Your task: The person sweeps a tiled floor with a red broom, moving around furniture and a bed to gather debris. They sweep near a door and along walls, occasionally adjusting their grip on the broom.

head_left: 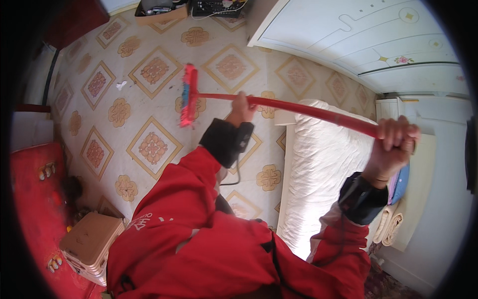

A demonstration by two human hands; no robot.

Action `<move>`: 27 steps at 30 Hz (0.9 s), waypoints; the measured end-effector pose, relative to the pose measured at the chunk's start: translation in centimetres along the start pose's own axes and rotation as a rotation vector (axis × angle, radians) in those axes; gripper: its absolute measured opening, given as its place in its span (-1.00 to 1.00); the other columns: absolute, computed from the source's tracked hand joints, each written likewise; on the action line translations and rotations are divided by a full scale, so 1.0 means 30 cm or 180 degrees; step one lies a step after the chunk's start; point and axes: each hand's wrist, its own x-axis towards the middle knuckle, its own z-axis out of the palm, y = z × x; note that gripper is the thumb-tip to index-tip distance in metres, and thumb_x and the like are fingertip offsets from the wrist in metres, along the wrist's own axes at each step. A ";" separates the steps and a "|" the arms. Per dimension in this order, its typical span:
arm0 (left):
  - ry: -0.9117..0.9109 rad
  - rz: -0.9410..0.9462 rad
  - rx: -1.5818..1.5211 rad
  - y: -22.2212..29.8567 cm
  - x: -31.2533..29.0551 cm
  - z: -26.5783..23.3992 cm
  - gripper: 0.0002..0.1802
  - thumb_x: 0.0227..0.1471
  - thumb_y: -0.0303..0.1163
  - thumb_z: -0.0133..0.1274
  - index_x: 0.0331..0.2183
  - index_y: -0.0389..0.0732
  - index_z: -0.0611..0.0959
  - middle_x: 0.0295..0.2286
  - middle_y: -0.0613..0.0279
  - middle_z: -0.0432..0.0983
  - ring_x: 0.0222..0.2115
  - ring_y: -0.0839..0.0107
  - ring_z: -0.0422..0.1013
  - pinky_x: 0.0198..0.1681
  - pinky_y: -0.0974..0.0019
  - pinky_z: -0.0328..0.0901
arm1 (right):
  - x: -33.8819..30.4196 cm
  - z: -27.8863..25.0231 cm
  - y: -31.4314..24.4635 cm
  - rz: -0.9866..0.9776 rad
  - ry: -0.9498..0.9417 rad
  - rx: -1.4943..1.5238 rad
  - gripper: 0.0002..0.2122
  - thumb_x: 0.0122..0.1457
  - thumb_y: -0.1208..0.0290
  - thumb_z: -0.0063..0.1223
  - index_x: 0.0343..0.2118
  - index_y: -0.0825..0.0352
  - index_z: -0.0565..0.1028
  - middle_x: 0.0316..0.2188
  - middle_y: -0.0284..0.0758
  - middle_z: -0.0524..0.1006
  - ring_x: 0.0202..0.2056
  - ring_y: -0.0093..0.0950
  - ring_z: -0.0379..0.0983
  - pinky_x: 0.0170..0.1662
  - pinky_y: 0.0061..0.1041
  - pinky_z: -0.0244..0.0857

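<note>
Tool: red-handled broom (308,110), held slantwise across the person's front; its red-and-blue head (188,94) is over the patterned floor (219,70), and its upper end is toward the wall.
Left grip: left hand (242,109) closed around the handle on the head side, a short way from the head.
Right grip: right hand (396,142) closed around the upper end of the handle, fingers wrapped.
Head placement: for sweeping, which appears to be the step in hand, lower the handle until the full bristle edge bears evenly on the floor; a tilted head would probably leave a strip unswept.
Stroke: guide with the left grip, steady with the right; short, low strokes should scatter less debris.
Clearance: the handle crosses above a corner of the white bedding (323,164); swing so that the shaft does not catch it.
Loose matter: a white scrap (121,85) lies left of the head, well apart from it; approach from its far side.
Floor contact: cannot be determined from this overhead angle.
Bristles: blurred; their condition cannot be read.
Handle end: covered by the right hand.
Floor under the bed: hidden by the bedding.
Picture rim: dark; objects there are cut off.
</note>
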 end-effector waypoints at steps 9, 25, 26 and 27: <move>-0.0284 -0.1933 -0.1666 -0.229 0.390 0.671 -0.74 0.00 -0.38 -0.24 -0.68 -0.17 0.29 -0.78 0.29 0.21 -0.73 0.45 0.18 -0.58 0.37 0.18 | 0.518 0.022 0.173 -0.0113 -0.0912 -0.1752 -0.91 0.17 0.46 -0.19 -0.35 0.27 0.39 -0.73 -0.51 0.08 -0.75 -0.71 -0.07 -0.70 -0.67 -0.10; -0.0413 -0.1633 -0.2658 0.379 0.946 0.511 -0.86 -0.05 -0.54 -0.14 -0.61 -0.27 0.36 -0.65 0.18 0.32 -0.64 0.36 0.24 -0.43 0.28 0.26 | 1.161 0.126 0.895 0.0471 -0.1431 -0.1013 -0.91 0.17 0.49 -0.20 -0.46 0.32 0.33 -0.75 -0.49 0.15 -0.76 -0.70 -0.02 -0.66 -0.64 0.03; -0.0512 -0.1533 -0.2527 0.444 0.904 0.486 -0.85 -0.03 -0.54 -0.16 -0.60 -0.26 0.34 -0.65 0.17 0.31 -0.64 0.36 0.24 -0.41 0.28 0.26 | 1.176 0.127 0.876 0.0537 -0.1367 -0.0841 -0.91 0.18 0.46 -0.19 -0.45 0.30 0.33 -0.75 -0.50 0.12 -0.77 -0.70 -0.05 -0.65 -0.62 0.04; -0.0218 -0.1231 -0.2253 0.493 0.862 0.463 -0.81 -0.03 -0.53 -0.22 -0.64 -0.22 0.25 -0.69 0.22 0.19 -0.62 0.41 0.16 -0.46 0.33 0.19 | 1.175 0.127 0.866 0.0613 -0.1253 -0.0905 -0.89 0.18 0.39 -0.17 -0.44 0.27 0.31 -0.75 -0.50 0.08 -0.77 -0.69 -0.07 -0.63 -0.60 0.05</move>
